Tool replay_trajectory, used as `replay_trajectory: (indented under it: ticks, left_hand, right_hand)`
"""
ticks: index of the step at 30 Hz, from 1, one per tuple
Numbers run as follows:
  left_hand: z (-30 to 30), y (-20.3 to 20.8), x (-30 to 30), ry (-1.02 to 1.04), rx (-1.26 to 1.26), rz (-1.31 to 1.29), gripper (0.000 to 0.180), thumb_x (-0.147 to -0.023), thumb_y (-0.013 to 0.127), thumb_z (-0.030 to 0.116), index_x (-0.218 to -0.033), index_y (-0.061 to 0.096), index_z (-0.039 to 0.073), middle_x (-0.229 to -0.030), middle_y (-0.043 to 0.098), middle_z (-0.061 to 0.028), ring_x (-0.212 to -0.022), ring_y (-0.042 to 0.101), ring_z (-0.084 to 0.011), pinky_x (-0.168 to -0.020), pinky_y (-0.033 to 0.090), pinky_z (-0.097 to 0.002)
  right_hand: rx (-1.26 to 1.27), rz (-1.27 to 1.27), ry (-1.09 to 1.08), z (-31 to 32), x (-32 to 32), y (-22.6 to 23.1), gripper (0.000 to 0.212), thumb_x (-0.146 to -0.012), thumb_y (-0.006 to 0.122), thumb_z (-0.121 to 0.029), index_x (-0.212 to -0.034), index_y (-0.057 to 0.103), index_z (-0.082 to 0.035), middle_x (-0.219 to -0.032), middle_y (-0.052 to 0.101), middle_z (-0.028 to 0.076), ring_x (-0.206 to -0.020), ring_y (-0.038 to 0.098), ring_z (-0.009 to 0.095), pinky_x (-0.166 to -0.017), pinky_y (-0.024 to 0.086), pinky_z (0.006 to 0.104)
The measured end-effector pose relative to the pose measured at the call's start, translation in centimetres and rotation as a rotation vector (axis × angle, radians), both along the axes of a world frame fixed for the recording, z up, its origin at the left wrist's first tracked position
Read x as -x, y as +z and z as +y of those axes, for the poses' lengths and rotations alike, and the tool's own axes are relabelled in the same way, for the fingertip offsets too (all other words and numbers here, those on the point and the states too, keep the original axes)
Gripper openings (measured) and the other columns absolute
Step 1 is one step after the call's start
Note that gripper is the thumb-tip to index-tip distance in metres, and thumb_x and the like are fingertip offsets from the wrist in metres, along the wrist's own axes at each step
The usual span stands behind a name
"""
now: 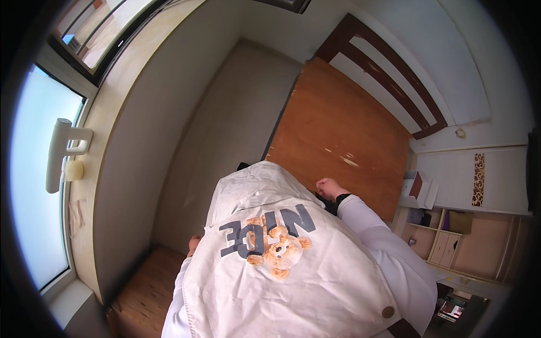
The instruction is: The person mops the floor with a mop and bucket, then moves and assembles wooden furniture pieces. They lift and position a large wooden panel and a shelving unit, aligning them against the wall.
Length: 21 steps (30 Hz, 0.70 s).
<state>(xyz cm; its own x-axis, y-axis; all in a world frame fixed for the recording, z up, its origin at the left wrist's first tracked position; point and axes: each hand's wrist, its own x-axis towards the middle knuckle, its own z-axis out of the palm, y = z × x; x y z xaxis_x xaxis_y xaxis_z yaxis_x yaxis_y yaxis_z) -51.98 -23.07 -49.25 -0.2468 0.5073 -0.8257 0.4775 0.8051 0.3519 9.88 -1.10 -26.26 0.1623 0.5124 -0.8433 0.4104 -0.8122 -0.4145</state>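
Observation:
I hold a white garment (282, 270) up in front of me; it has a brown teddy bear print and dark letters on it, and it fills the lower middle of the view. My left hand (194, 244) peeks out at the garment's left edge, gripping it, mostly hidden behind the cloth. At the garment's upper right corner, my right hand (329, 187) is closed in a fist, with a dark band at the wrist and a white sleeve behind it.
A bare wooden bed board (338, 124) lies ahead, with a dark slatted headboard (389, 73) against the wall. A window with a white handle (59, 152) is on the left. Open shelves (451, 225) stand at the right. Grey floor runs between window wall and bed.

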Motion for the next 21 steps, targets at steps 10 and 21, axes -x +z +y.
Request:
replay_trajectory:
  ticks: [10, 21]
  left_hand:
    - [3.1, 5.7, 1.3, -0.157, 0.075, 0.085, 0.038, -0.082, 0.057, 0.04, -0.088, 0.068, 0.004, -0.087, 0.068, -0.0151, -0.086, 0.065, -0.0268, -0.072, 0.05, -0.0356]
    - [5.3, 3.6, 4.0, -0.499, 0.053, 0.196, 0.028, -0.075, 0.063, 0.035, -0.088, 0.07, 0.011, -0.094, 0.067, -0.0125, -0.092, 0.063, -0.0277, -0.078, 0.05, -0.0352]
  right_hand:
    - [0.035, -0.119, 0.045, -8.7, -0.4, 0.3, 0.014, -0.076, 0.06, -0.014, -0.082, 0.067, -0.005, -0.07, 0.064, 0.004, -0.059, 0.06, 0.014, -0.056, 0.05, 0.029]
    - [0.08, -0.226, 0.2, -17.2, -2.5, -0.1, 0.02, -0.076, 0.05, -0.021, -0.076, 0.066, -0.009, -0.071, 0.066, 0.007, -0.064, 0.062, 0.019, -0.062, 0.048, 0.0337]
